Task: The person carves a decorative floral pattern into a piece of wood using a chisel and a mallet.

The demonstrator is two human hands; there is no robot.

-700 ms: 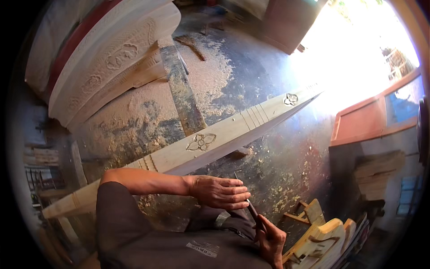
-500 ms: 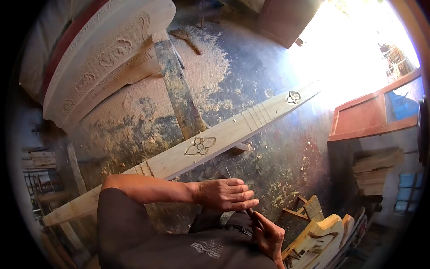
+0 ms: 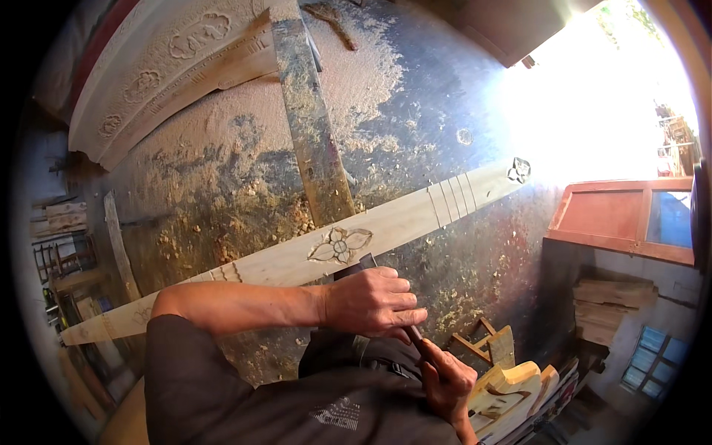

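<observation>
Pale wooden beam (image 3: 404, 221), carved flower (image 3: 340, 245) at eleven o'clock from the left hand (image 3: 374, 302).
Both hands clamp a chisel (image 3: 368, 261), the right hand (image 3: 449, 380) toward five o'clock.

The beam (image 3: 404, 226) is long, pale, bare wood, lying at a slant from lower left to upper right and narrowing toward its left end. A carved flower (image 3: 340, 245) with pointed petals and a round centre sits near its middle. Cut lines (image 3: 452, 200) cross it farther right, and a second flower (image 3: 519, 170) is carved near the bright right end. The chisel (image 3: 415, 336), dark and slim, slants up and left, its flat blade (image 3: 368, 261) at the beam's near edge, just below the middle flower; whether they touch is hard to tell.
</observation>
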